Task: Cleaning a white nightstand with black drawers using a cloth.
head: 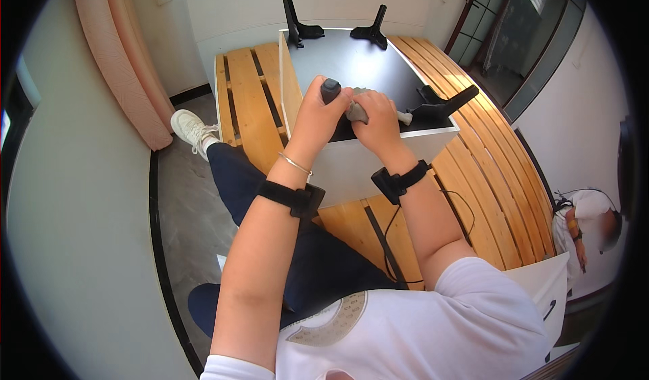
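A box-shaped piece of furniture (370, 164) with white sides and a dark, glossy top face lies on a slatted wooden platform. My left hand (324, 111) grips the dark grey handle (330, 90) of a tool, its end showing above my thumb. Just to the right, my right hand (375, 119) is closed around a crumpled grey cloth or glove-like piece (358, 112); what it covers is hidden. Black angled legs stand up from the corners: one at the back left (299, 25), one at the back right (374, 27), one at the front right (448, 101). The front left corner is hidden by my hands.
The slatted wooden platform (481, 167) extends around the furniture. A pink curtain (121, 65) hangs at the left wall. Another person (583, 223) is at the far right. A black cable (388, 238) runs beneath my right forearm. A glazed door (481, 20) stands at the upper right.
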Tool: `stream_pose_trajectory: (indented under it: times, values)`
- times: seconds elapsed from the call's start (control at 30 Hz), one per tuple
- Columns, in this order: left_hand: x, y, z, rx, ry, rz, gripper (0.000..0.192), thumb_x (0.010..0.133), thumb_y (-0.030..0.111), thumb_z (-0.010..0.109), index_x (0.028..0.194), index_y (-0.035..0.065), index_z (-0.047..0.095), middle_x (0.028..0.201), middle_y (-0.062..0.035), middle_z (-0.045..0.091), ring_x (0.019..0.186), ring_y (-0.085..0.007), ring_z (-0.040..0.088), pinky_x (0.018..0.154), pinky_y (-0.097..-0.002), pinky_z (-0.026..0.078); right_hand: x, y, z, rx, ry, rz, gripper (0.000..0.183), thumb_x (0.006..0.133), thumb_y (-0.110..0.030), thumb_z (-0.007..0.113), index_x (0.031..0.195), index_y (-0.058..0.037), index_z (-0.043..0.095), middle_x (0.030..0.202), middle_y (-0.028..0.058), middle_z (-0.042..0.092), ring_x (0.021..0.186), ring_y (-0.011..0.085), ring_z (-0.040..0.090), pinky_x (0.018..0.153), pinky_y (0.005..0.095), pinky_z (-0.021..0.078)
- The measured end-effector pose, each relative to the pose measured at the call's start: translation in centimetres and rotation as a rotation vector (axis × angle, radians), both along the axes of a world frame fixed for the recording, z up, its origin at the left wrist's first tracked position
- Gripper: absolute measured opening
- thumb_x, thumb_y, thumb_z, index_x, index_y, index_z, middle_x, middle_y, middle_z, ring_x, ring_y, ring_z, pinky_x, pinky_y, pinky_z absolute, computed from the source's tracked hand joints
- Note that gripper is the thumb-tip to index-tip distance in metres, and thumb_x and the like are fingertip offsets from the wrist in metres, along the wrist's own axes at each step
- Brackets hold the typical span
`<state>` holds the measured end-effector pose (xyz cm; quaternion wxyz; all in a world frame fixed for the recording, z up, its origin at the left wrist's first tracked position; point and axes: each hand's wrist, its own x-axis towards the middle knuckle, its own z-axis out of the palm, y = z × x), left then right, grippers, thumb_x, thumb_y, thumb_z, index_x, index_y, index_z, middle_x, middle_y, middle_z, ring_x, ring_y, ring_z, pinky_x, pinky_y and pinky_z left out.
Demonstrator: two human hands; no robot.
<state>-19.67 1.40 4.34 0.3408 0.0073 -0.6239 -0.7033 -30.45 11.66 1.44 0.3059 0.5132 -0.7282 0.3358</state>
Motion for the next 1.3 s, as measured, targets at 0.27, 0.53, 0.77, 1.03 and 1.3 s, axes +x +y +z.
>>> stream_pose_trajectory:
  times: [0.27,0.53,0.77,1.03,1.3]
  values:
    - [1.0,1.1,-0.8,-0.083,0.002,0.046,0.019,0.087,0.016,0.060,0.082,0.0071,0.043,0.075,0.0000,0.054,0.072,-0.0068,0.052,0.070,-0.0212,0.042,1.7,1.1,0.3,-0.032,-0.003,0.013,0.024,0.062,-0.004,0.058,0.085,-0.0095,0.061,0.084,0.0042,0.056,0.084,0.0264,0.052,0.072,0.0385,0.0362]
    - [2.4,3.1,-0.7,-0.101,-0.008,0.066,0.018,0.087,0.014,0.059,0.084,0.0061,0.043,0.077,-0.0002,0.054,0.074,-0.0060,0.050,0.069,-0.0210,0.042,2.4,2.7,0.6,-0.005,-0.007,0.083,0.023,0.062,-0.002,0.059,0.084,-0.0092,0.060,0.082,0.0041,0.056,0.084,0.0260,0.052,0.073,0.0374,0.0366]
    - [4.7,6.1,-0.7,-0.108,-0.012,0.081,0.017,0.085,0.006,0.058,0.091,0.0052,0.043,0.083,0.0014,0.051,0.076,-0.0047,0.046,0.069,-0.0204,0.041,3.8,4.5,1.1,-0.027,-0.021,0.181,0.019,0.063,-0.002,0.059,0.081,-0.0074,0.060,0.078,0.0054,0.057,0.078,0.0278,0.054,0.070,0.0379,0.0376]
    - [5.3,7.8,-1.0,-0.109,-0.027,0.075,0.017,0.084,0.002,0.055,0.094,0.0036,0.042,0.087,-0.0011,0.050,0.082,-0.0070,0.048,0.075,-0.0231,0.042,4.6,5.9,1.7,0.016,-0.055,0.240,0.021,0.063,-0.001,0.059,0.082,-0.0077,0.058,0.080,0.0075,0.057,0.081,0.0302,0.053,0.071,0.0380,0.0366]
    - [6.0,6.9,0.3,-0.305,-0.005,0.081,0.019,0.084,0.009,0.057,0.095,0.0033,0.042,0.083,-0.0051,0.049,0.074,-0.0116,0.046,0.066,-0.0267,0.041,4.5,5.5,1.4,-0.017,-0.020,0.177,0.019,0.065,-0.005,0.061,0.084,-0.0068,0.056,0.084,0.0074,0.057,0.082,0.0286,0.051,0.072,0.0374,0.0360]
